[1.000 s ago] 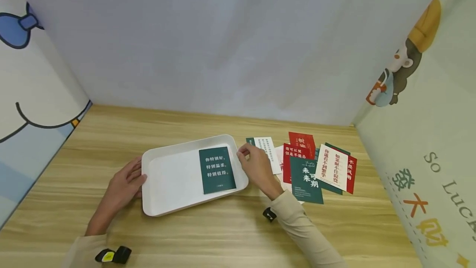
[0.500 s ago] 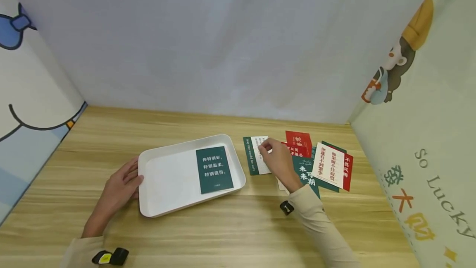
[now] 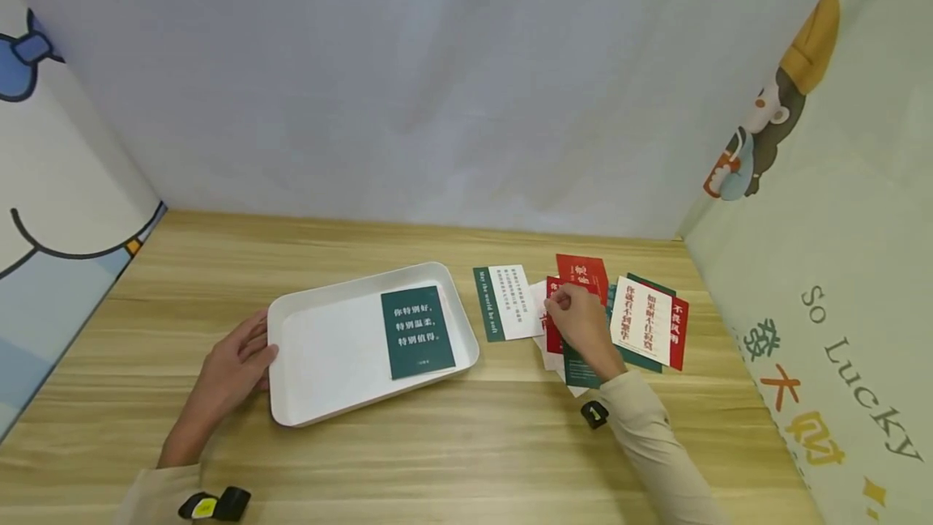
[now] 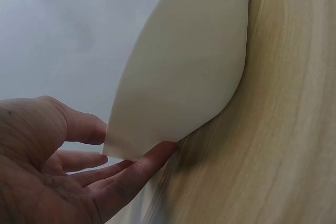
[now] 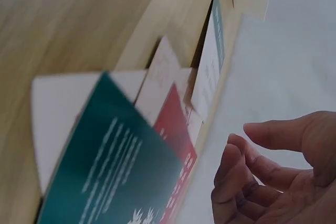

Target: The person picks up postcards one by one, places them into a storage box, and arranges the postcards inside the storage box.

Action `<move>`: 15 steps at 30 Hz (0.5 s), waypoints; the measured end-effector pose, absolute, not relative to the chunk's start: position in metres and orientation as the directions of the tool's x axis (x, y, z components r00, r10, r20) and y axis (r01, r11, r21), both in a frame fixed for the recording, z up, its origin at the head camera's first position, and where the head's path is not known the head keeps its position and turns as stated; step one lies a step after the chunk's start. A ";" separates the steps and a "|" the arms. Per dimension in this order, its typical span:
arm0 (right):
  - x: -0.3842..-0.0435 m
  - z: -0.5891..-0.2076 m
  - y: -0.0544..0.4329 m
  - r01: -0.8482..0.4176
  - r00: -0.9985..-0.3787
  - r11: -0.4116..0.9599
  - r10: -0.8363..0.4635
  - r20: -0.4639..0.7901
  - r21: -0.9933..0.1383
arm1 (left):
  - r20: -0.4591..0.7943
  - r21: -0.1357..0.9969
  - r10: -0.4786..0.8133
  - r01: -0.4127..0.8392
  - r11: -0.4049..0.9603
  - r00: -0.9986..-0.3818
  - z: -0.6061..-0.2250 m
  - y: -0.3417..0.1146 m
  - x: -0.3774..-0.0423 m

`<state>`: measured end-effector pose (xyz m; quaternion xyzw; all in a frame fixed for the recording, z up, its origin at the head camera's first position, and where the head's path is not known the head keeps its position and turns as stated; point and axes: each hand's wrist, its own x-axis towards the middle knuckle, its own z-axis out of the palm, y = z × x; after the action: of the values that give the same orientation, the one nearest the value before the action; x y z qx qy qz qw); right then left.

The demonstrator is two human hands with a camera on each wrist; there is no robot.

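My left hand [image 3: 229, 363] holds the left end of a shallow white tray [image 3: 313, 371]. In the left wrist view its thumb lies at the rim and the fingers against the outer wall [image 4: 178, 72]. A dark green card [image 3: 419, 335] with white writing lies in the tray's right part. My right hand [image 3: 583, 322] is over a pile of overlapping cards, partly hiding a red card [image 3: 553, 339] and a green card [image 3: 579, 369]. In the right wrist view, thumb and bent fingers [image 5: 226, 163] stand slightly apart with nothing between them.
Between tray and pile lies a green-and-white card [image 3: 510, 302]. Another red card [image 3: 583, 268] is at the back, and a cream card [image 3: 643, 321] tops the right-hand cards. A pale curtain [image 3: 408, 104] hangs behind the wooden table [image 3: 437, 460]; printed panels stand at both sides.
My right hand has moved right, from the tray's right edge across the green-and-white card to the pile. The left hand stays at the tray. The view has shifted slightly.
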<state>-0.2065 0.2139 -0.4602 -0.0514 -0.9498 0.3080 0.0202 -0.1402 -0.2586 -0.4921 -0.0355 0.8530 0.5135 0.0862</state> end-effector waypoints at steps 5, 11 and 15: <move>-0.204 -0.460 0.226 0.114 -0.992 0.820 0.122 -0.024 -0.560 | -0.180 0.867 0.022 -0.149 0.475 -0.983 -0.493 -0.260 -0.141; -0.203 -0.459 0.238 0.162 -0.987 0.818 0.142 -0.078 -0.552 | -0.177 0.862 0.018 -0.146 0.485 -0.984 -0.495 -0.261 -0.142; -0.201 -0.458 0.247 0.178 -0.984 0.816 0.145 -0.103 -0.550 | -0.172 0.863 0.017 -0.142 0.484 -0.985 -0.495 -0.260 -0.141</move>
<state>-0.2013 0.2473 -0.4582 -0.0846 -0.9525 0.2912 -0.0281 -0.1409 -0.2598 -0.4946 -0.0365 0.8579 0.5065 0.0787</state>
